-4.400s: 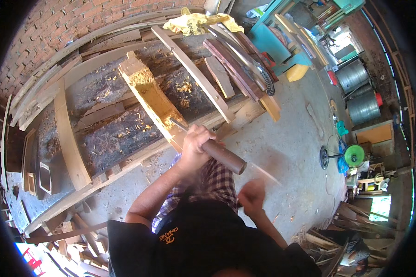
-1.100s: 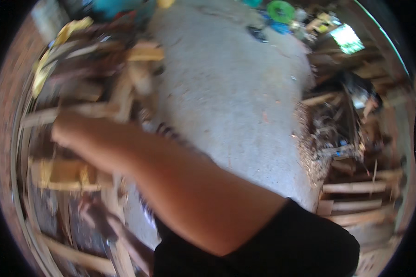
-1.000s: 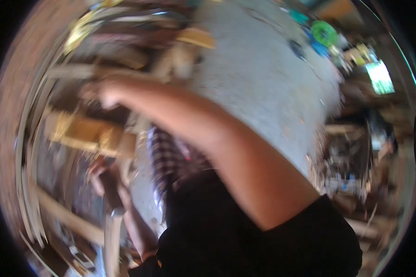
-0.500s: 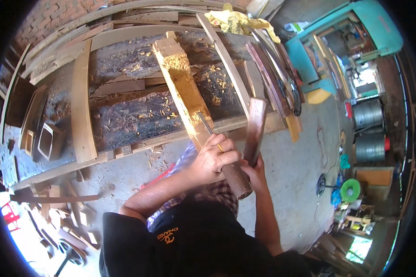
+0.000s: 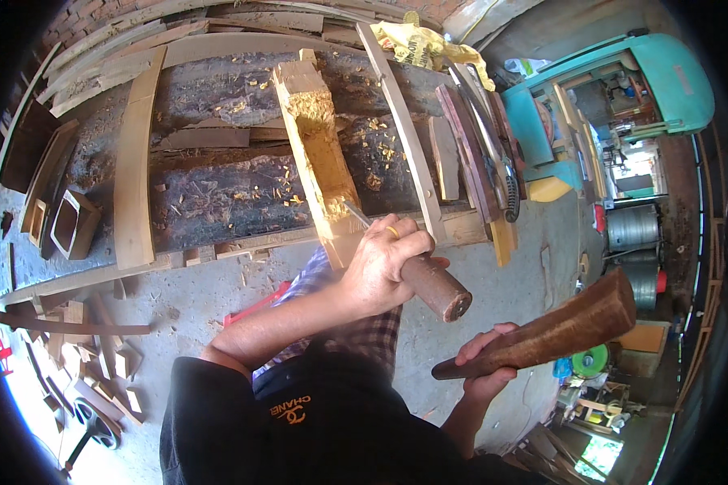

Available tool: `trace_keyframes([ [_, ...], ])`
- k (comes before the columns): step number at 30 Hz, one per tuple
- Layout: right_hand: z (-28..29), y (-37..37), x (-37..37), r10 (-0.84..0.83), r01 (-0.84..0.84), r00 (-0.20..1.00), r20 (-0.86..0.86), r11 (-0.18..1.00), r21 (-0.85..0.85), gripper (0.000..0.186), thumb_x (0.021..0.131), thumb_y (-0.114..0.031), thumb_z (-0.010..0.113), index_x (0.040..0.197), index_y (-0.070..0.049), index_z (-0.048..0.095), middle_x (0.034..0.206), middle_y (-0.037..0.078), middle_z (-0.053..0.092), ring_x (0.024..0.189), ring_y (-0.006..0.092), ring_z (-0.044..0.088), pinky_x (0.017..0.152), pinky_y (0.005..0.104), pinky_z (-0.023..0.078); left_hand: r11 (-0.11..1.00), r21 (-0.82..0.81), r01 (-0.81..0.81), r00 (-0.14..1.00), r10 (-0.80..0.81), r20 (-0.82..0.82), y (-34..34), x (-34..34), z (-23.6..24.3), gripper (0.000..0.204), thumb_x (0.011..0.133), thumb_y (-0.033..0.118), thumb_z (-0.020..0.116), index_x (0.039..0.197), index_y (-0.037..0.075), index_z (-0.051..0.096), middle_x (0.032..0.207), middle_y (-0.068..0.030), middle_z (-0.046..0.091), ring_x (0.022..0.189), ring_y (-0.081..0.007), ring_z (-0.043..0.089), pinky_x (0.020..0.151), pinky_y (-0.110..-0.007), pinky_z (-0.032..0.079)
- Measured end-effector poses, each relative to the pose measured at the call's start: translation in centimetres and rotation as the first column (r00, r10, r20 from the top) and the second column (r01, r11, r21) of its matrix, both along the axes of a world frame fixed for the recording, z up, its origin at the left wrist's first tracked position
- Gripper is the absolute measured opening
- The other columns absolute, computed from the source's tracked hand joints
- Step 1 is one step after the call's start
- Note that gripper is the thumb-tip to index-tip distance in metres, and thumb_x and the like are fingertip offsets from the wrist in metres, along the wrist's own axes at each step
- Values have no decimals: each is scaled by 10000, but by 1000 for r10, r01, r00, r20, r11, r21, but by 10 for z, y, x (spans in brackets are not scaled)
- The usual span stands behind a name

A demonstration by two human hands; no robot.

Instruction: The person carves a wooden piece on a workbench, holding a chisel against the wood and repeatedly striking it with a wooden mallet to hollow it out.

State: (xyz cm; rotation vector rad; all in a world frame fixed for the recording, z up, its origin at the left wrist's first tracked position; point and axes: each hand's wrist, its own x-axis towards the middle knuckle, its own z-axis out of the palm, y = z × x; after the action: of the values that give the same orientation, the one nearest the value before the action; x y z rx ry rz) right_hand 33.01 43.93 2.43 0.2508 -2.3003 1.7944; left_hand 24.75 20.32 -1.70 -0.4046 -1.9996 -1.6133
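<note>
Closed around the brown cylindrical handle [image 5: 437, 289] of a chisel, my left hand [image 5: 384, 263] has a yellow ring on one finger. The steel blade [image 5: 357, 212] rests at the near end of the cavity in a pale wooden block [image 5: 307, 141], whose rough yellow cut is strewn with chips. The block lies across dark, weathered boards [image 5: 218, 202] of the bench. Lower right, my right hand [image 5: 485, 380] grips the narrow end of a brown wooden mallet [image 5: 566, 323], its thick end raised toward the right, apart from the chisel.
Loose strips [image 5: 137, 153] and stacked dark-red pieces [image 5: 469, 153] lie on the bench, with a yellow sack [image 5: 412, 40] behind. A turquoise machine [image 5: 663, 81] stands upper right, metal drums [image 5: 635, 234] and a green fan [image 5: 590, 361] at right, offcuts [image 5: 89, 347] on the floor at left.
Since half a second ago, the mallet has swung from upright beside my left hand out to the right and tilted. My left hand stays on the chisel. A second ago the view was turned sideways and blurred.
</note>
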Motion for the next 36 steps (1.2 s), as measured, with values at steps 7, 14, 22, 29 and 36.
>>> trace_keyframes([
  [7,-2,-6,6,289,-297,955,-68,942,-157,850,755,-764,507,1169,-30,400,631,79,546,443,177,520,430,294,472,1000,1,29,999,-29,14,0,-5,0,325,721,252,797,810,99,524,730,-66,539,721,-271,548,627,-404,425],
  [14,-7,-19,24,32,-63,988,154,978,201,703,802,-673,523,887,25,509,615,74,572,489,163,565,481,268,455,997,50,63,998,-64,10,0,-9,-3,326,708,235,797,833,112,521,734,-64,558,732,-282,569,630,-414,433],
  [22,-4,-30,22,29,-89,954,300,978,189,660,771,-665,586,792,-6,572,599,57,571,488,151,558,462,259,444,998,29,50,999,-50,6,0,-7,-2,334,713,235,811,810,102,521,742,-56,570,731,-255,573,626,-391,446],
  [29,-11,-21,23,261,-258,956,-133,965,42,541,718,-448,708,948,4,521,685,78,600,557,153,573,526,256,468,999,30,44,999,-43,-13,-1,-9,-3,317,730,228,802,787,102,516,717,-41,570,714,-223,588,651,-378,451],
  [36,-8,-20,24,158,-180,982,-103,944,-276,419,774,-393,644,902,-3,558,714,80,621,627,160,588,553,262,464,990,127,63,998,-65,6,3,-6,-4,225,699,115,739,780,81,532,728,-112,570,695,-339,544,664,-411,398],
])
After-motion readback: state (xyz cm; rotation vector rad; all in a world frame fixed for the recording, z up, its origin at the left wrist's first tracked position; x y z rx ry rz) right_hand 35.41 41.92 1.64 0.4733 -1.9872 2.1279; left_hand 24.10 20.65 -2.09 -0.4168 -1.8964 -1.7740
